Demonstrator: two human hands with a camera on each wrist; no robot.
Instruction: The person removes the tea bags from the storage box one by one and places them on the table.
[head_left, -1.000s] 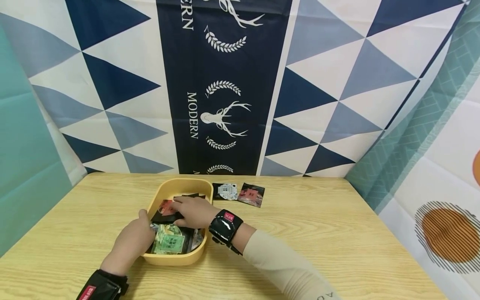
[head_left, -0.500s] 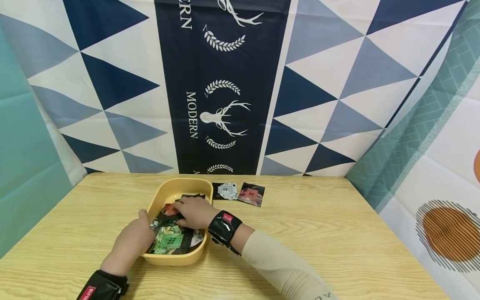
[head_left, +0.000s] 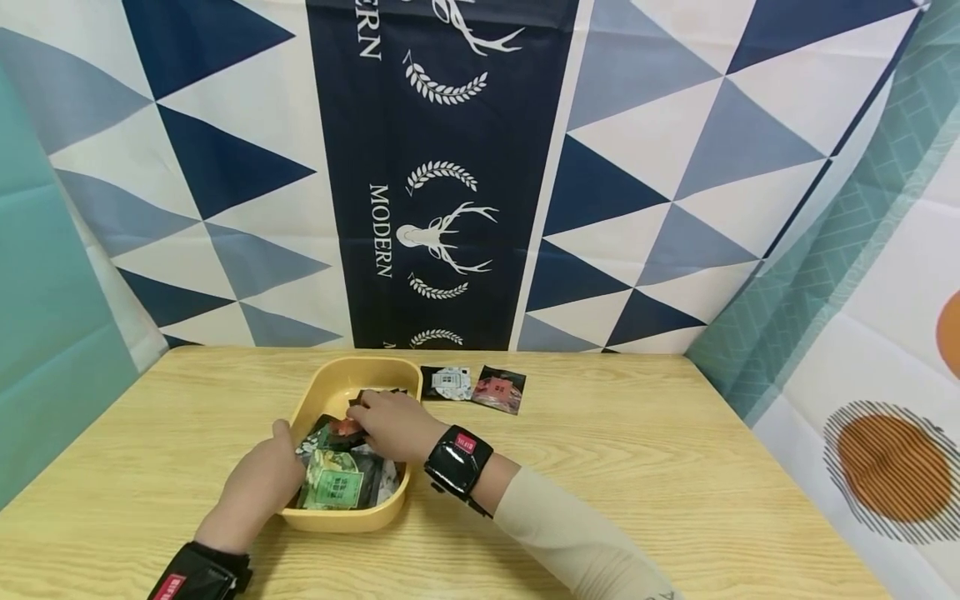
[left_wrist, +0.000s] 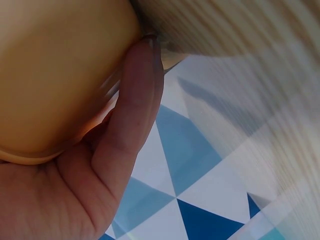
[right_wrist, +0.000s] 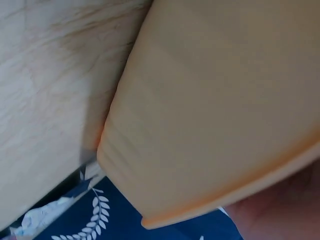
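A yellow plastic bin [head_left: 341, 522] on the table holds several flat black packets with coloured labels. My left hand [head_left: 258, 479] grips its left wall, a finger lying along the outside in the left wrist view. Inside the bin, my right hand [head_left: 397, 425] pinches a packet with a red print [head_left: 345, 427], partly hidden under its fingers. Nearer the front lies a green-labelled packet [head_left: 335, 487], with a grey-white one [head_left: 387, 482] beside it. The right wrist view mostly shows the bin's outer wall [right_wrist: 210, 100]; the right fingertips are hidden there.
Outside the bin, at the back, a white-grey packet [head_left: 450, 382] and a red-labelled packet [head_left: 499, 389] lie side by side on the wood-grain table [head_left: 637, 450]. A patterned cloth [head_left: 622, 208] hangs behind the table's far edge.
The red-printed packet in the bin has shifted toward the right hand and tilted, baring more of the packets around it. The left hand keeps its place on the bin.
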